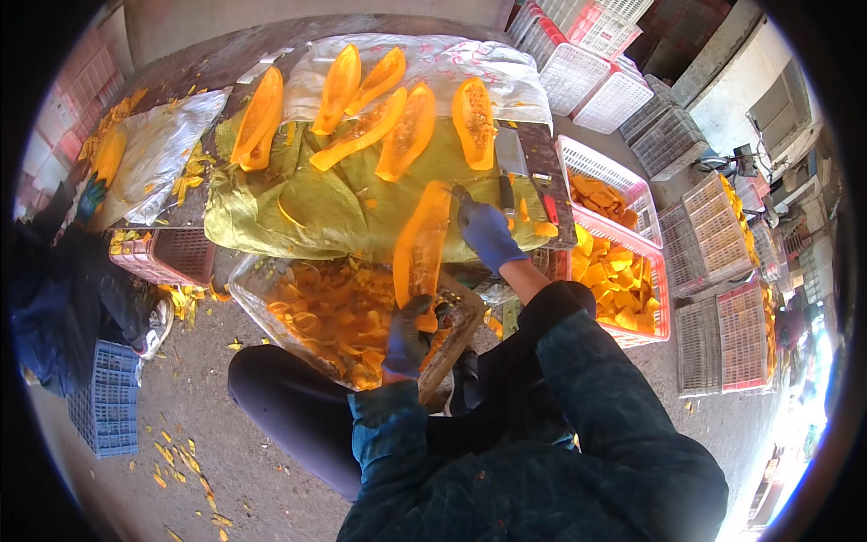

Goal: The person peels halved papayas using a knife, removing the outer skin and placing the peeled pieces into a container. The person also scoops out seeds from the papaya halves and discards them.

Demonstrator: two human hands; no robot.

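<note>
Gloved in blue, my left hand (408, 339) grips the lower end of a long halved squash piece (423, 237) with orange flesh, tilted up over a tub's rim. My right hand (489, 234), also in a blue glove, is closed around a small tool whose end (458, 192) touches or nearly touches the piece's upper right edge; the tool's kind is mostly hidden. Several more squash pieces (406, 132) lie on the yellow-green sheet (318, 210) and the white woven sack (433, 61). Below, the tub (257, 305) holds orange scraps and pulp.
A dark-handled knife (506, 193) and a red-handled tool (549, 209) lie at the table's right end. Crates of cut squash (662, 298) stand to the right, stacked crates (576, 78) behind. At left, a co-worker (61, 291) sits on a blue crate (112, 400). Peelings litter the floor.
</note>
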